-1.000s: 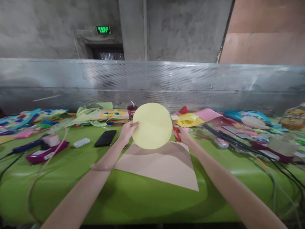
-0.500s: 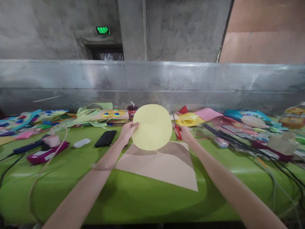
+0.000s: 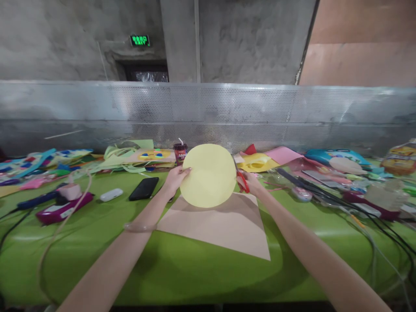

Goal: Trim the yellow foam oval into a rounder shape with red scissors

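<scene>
Left hand [image 3: 175, 177]: raised above the counter [image 3: 195, 277], pinching the left edge of the yellow paper disc [image 3: 208, 175]. The thumb lies on the near face. The other fingers are behind the paper and hidden. A clear bracelet [image 3: 139, 226] sits on this wrist.

Yellow paper disc: held upright and clear of the counter, its flat face toward the camera. It sits between the two hands, touching the left hand at its left rim and meeting the scissors at its right rim.

Right hand [image 3: 252, 184]: fingers curled closed through the red handles of the scissors [image 3: 242, 180], just beside the disc's right edge. The blades point up along that edge. They are too thin to tell whether they stand apart or together, or whether they bite into the paper.

Beneath the disc and both hands, a tan paper sheet [image 3: 224, 223] lies flat on the green counter, one corner pointing toward the near right.

Surroundings: a black phone [image 3: 144, 188] lies left of the left hand, near it but apart. A small white case [image 3: 111, 194] is further left. A dark cup [image 3: 180, 152] stands behind the disc's upper left edge. Coloured paper offcuts [image 3: 260, 162] are strewn along the far side of the counter. Dark cables [image 3: 373, 212] run across the right end. A perforated metal barrier [image 3: 208, 112] closes the back.
</scene>
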Available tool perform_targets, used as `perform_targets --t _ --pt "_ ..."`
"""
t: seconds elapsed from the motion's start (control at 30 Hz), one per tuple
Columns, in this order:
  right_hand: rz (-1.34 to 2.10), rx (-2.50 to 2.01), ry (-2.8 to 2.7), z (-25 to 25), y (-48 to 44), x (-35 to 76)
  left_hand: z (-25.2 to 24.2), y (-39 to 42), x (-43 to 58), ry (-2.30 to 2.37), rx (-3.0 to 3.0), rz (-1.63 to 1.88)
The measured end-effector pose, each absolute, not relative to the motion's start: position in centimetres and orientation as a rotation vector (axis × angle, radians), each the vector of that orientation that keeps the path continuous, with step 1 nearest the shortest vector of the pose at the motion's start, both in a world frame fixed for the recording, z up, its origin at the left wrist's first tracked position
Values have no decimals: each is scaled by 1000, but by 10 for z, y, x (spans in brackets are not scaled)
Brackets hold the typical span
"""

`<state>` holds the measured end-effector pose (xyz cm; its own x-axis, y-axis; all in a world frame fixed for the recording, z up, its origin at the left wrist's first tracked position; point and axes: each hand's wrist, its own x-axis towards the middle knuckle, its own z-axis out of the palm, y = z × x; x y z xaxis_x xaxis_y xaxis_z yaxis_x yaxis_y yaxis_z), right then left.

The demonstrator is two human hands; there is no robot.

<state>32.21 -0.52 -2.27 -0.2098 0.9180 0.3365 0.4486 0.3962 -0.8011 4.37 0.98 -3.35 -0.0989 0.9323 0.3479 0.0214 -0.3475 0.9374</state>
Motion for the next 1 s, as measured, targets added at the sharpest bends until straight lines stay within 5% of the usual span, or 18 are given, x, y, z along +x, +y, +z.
perform_targets --t 1.0 --pt "824 -1173 -1781 -27 4 330 -30 5 46 1113 1407 1542"
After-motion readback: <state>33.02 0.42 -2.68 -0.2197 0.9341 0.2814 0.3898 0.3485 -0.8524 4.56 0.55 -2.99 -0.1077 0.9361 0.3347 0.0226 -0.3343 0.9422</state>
